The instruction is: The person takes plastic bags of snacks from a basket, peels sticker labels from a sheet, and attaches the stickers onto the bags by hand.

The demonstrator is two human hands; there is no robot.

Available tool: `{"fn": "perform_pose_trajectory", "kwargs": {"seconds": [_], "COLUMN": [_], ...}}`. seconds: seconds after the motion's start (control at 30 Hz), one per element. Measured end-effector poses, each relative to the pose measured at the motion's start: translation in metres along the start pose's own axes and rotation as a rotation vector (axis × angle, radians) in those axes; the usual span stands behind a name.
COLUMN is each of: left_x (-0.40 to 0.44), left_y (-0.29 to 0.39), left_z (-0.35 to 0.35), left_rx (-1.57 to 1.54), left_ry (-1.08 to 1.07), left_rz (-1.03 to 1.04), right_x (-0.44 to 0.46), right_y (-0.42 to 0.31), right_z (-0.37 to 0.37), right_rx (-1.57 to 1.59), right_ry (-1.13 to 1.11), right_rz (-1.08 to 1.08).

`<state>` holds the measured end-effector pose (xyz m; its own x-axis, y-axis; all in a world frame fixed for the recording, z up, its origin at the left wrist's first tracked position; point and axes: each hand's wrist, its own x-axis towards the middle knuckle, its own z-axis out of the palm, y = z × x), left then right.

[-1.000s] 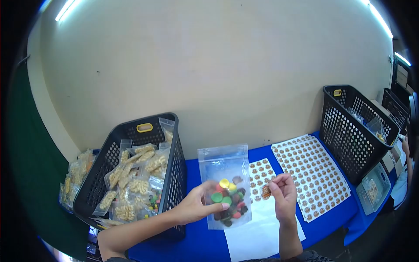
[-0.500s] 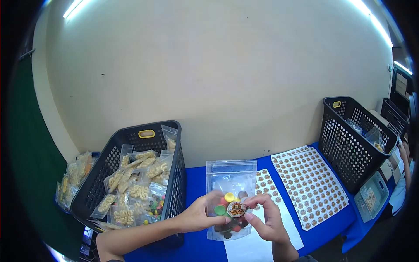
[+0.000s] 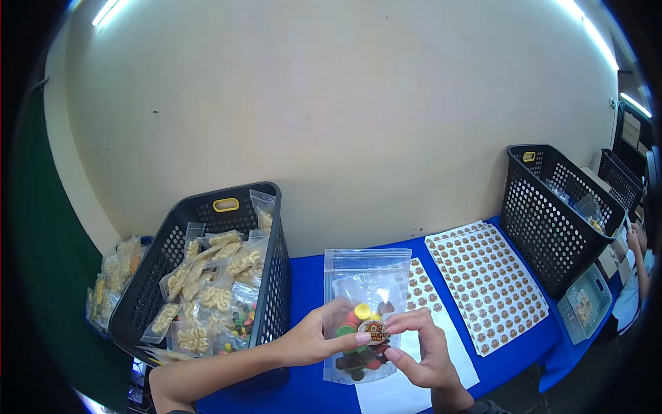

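Note:
A clear zip bag [image 3: 365, 283] of colourful round sweets stands upright over the blue table. My left hand [image 3: 314, 338] grips its left side, with the thumb lying across the front beside a round sticker [image 3: 373, 332]. The sticker lies against the bag's front, over the sweets. At its right edge, my right hand [image 3: 422, 352] touches it with the index fingertip; the thumb is apart below, and nothing is pinched between them. Behind the bag lies a partly used sticker sheet [image 3: 422, 290], with white backing paper [image 3: 441, 366] below it.
A black basket [image 3: 276, 276] of snack bags stands left, with more bags [image 3: 114, 283] beyond. Stacked sticker sheets [image 3: 489, 283] lie right, near another black basket [image 3: 552, 228] and a clear tray [image 3: 586, 303]. At the far right, another person's arm [image 3: 643, 269] shows.
My right hand has brought the sticker leftward onto the bag's front, and its thumb and finger have parted. My left thumb has moved up beside the sticker.

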<state>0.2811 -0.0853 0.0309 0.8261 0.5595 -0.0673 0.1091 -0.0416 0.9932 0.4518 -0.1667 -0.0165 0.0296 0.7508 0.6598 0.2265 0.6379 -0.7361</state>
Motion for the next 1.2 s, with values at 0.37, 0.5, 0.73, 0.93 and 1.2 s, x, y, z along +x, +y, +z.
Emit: {"fn": "perform_pose_trajectory", "kwargs": {"seconds": [0.37,0.5,0.73,0.93,1.2], "left_x": [-0.0044,-0.0027,-0.0007,-0.0009,-0.0019], "left_y": [0.0037,0.0002,-0.0005,-0.002,0.0016], "left_z": [-0.0011,-0.0034,-0.0042,-0.0036,-0.0027], "left_rx": [0.042,0.049,0.051,0.032,0.029], "left_ry": [-0.019,-0.034,-0.058,-0.048,-0.03], "left_rz": [0.046,0.039,0.022,0.022,0.0], "right_x": [0.0018,0.0025,0.0022,0.0005,-0.0021], "right_y": [0.0033,0.0056,0.0063,0.0035,0.0025], "right_z": [0.0014,0.0014,-0.0001,-0.0013,-0.0003], "right_rx": [-0.091,-0.088,-0.138,-0.143,-0.087], "right_ry": [-0.026,-0.031,-0.057,-0.076,-0.074], "right_rz": [-0.125,-0.13,-0.105,-0.091,-0.069]}}
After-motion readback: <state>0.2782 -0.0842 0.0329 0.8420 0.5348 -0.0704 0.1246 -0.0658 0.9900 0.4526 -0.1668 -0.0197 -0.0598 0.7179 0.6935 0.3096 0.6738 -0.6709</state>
